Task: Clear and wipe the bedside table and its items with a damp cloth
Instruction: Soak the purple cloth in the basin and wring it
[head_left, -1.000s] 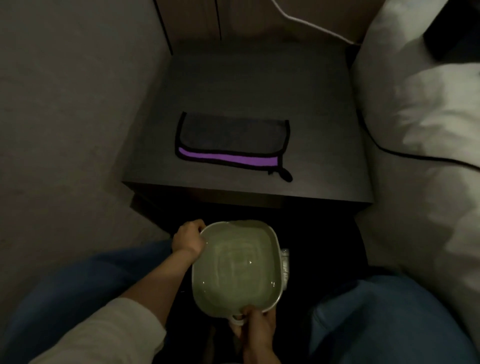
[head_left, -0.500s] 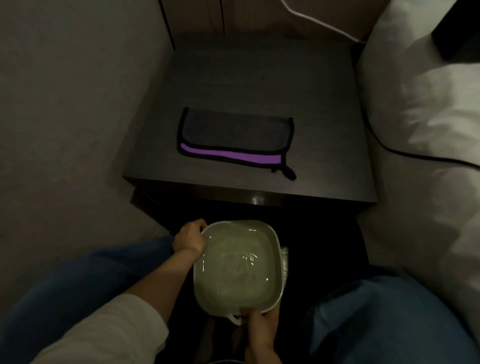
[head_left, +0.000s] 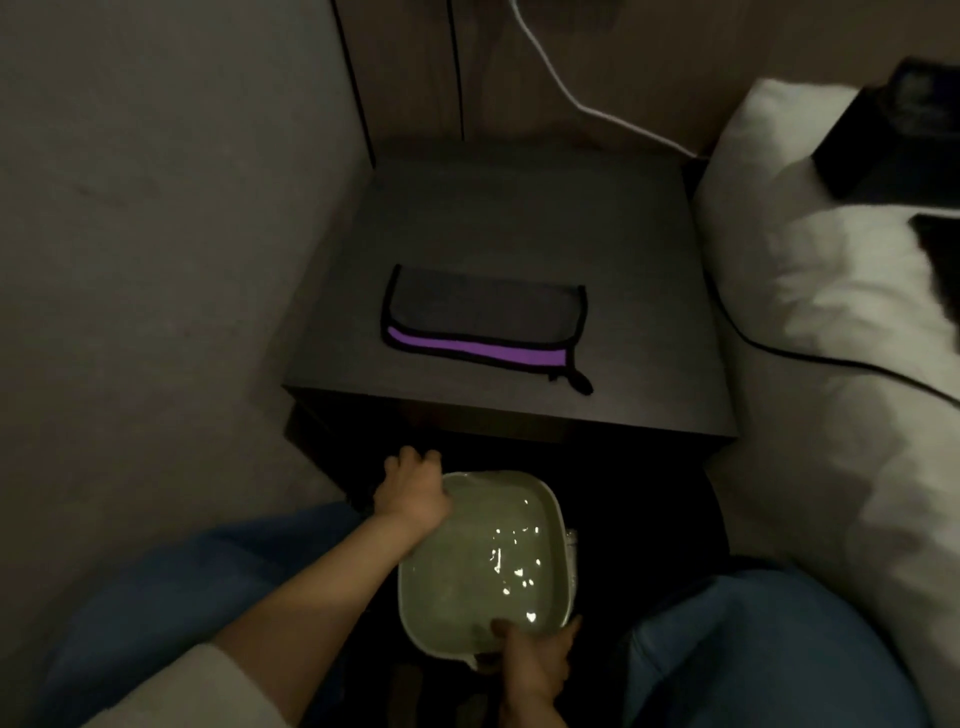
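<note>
Basin of water held below the bedside table

My right hand (head_left: 535, 660) pinches the basin's (head_left: 415, 613) near rim; my left hand (head_left: 413, 493) curls at its far-left corner. The pouch (head_left: 483, 317) lies on the bedside table (head_left: 519, 218) beyond, long axis left-right.

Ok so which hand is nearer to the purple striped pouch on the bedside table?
Left. The left hand is at the basin's far left corner, just below the table's front edge, closest to the pouch. The right hand holds the basin's near edge, farther away.
</note>
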